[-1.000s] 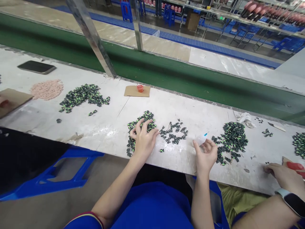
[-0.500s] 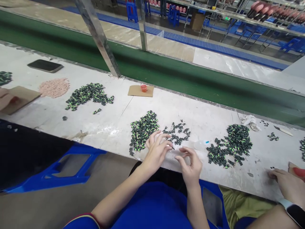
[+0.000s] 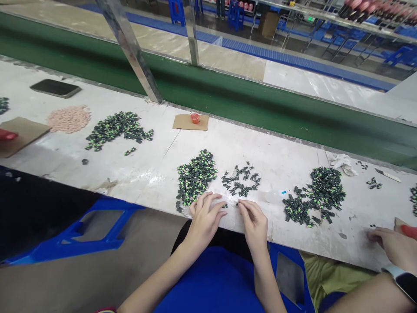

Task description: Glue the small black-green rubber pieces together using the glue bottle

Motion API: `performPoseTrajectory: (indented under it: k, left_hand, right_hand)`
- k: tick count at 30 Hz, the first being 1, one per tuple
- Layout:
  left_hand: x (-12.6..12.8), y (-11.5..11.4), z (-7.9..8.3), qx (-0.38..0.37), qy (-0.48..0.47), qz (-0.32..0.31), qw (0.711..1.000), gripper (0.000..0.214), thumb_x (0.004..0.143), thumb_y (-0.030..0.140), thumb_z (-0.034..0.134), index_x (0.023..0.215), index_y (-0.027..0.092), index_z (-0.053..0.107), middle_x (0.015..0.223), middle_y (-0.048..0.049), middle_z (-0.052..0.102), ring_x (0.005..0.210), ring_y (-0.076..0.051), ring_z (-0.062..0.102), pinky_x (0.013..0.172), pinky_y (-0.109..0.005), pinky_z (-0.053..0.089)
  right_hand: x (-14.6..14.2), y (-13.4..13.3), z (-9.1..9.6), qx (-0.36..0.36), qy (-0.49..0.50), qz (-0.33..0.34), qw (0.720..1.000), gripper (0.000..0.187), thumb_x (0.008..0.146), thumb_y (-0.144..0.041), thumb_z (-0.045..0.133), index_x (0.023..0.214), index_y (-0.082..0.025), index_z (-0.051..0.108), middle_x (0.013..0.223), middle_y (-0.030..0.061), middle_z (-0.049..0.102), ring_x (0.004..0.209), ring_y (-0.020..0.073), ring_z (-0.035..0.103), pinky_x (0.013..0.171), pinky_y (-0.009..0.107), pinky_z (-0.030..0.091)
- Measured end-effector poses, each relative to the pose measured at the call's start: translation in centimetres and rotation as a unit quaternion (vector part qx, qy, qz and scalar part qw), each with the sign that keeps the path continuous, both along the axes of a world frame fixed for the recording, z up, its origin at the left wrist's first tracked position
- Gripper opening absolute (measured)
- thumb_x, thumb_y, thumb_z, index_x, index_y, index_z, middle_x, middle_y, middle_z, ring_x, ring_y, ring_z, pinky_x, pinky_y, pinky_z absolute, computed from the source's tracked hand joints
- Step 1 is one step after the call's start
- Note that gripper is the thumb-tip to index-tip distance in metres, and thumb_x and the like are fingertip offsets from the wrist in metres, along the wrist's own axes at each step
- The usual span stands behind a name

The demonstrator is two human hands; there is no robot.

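Fingers (image 3: 246, 212) over white table (image 3: 276, 161), blue stools (image 3: 177, 13)

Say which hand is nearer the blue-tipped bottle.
Right: the right hand is just left of the bottle, not touching; the left hand is farther left, by a dark pile.

white bench (image 3: 286, 156): black-green piles (image 3: 197, 176), pink pile (image 3: 69, 119), cardboard (image 3: 181, 122), phone (image 3: 55, 88)

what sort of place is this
Probably a factory floor: a long worktable bears piles of small dark-green parts, a green strip, perhaps a conveyor belt, runs alongside, and blue stools stand beyond.
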State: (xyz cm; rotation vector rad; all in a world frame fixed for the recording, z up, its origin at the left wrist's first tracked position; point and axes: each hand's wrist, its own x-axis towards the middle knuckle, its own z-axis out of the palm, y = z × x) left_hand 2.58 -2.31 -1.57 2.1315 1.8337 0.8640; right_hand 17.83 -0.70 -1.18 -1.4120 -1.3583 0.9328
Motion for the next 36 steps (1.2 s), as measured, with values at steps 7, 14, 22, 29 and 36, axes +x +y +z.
performPoseTrajectory:
  k: [7,14,22,29,36]
  left_hand:
    - [0.2,0.5,0.0,-0.016,-0.040,-0.004,0.999,0.013,0.085,0.012,0.060,0.090,0.023,0.064,0.103,-0.0060,0.068,0.112,-0.028,0.051,0.086,-0.041,0.035]
    - [0.0,0.6,0.6,-0.047,-0.093,-0.028,0.994,0.016,0.089,0.012,0.053,0.091,0.023,0.064,0.089,-0.0016,0.073,0.095,-0.022,0.060,0.082,-0.038,0.032]
    - [-0.3,0.8,1.7,-0.105,-0.256,-0.014,0.961,0.012,0.086,0.026,0.059,0.090,0.025,0.070,0.087,-0.0014,0.071,0.085,-0.019,0.065,0.087,-0.037,0.041]
    - [-0.1,0.8,3.6,-0.152,-0.416,-0.003,0.897,0.020,0.074,0.029,0.069,0.092,0.020,0.072,0.081,-0.0040,0.073,0.083,-0.020,0.069,0.083,-0.032,0.054]
    - [0.4,0.8,4.7,-0.215,-0.483,0.012,0.849,0.029,0.068,0.031,0.070,0.093,0.017,0.068,0.072,-0.0023,0.074,0.072,-0.018,0.070,0.080,-0.032,0.057]
  right_hand:
    - [-1.3,-0.7,0.2,-0.028,0.007,0.006,1.000,0.017,0.084,-0.032,0.062,0.086,-0.018,0.072,0.085,0.0069,0.073,0.078,0.0197,0.070,0.071,0.031,0.058]
    - [-1.7,-0.7,0.6,-0.069,0.086,0.026,0.994,0.017,0.081,-0.034,0.065,0.083,-0.018,0.072,0.081,0.0059,0.075,0.075,0.0209,0.073,0.073,0.033,0.061]
    - [-1.8,-0.8,0.8,0.013,0.119,-0.016,0.993,0.010,0.076,-0.028,0.070,0.078,-0.019,0.073,0.078,0.0053,0.075,0.073,0.0199,0.071,0.068,0.032,0.062]
    - [-1.7,-1.0,1.0,0.121,0.100,-0.028,0.987,0.007,0.076,-0.018,0.068,0.083,-0.020,0.070,0.073,0.0035,0.071,0.064,0.0163,0.067,0.057,0.029,0.058]
    - [-0.9,-0.9,1.6,0.204,-0.001,0.013,0.979,0.016,0.076,-0.015,0.064,0.090,-0.022,0.066,0.070,0.0015,0.068,0.061,0.0149,0.064,0.053,0.028,0.056]
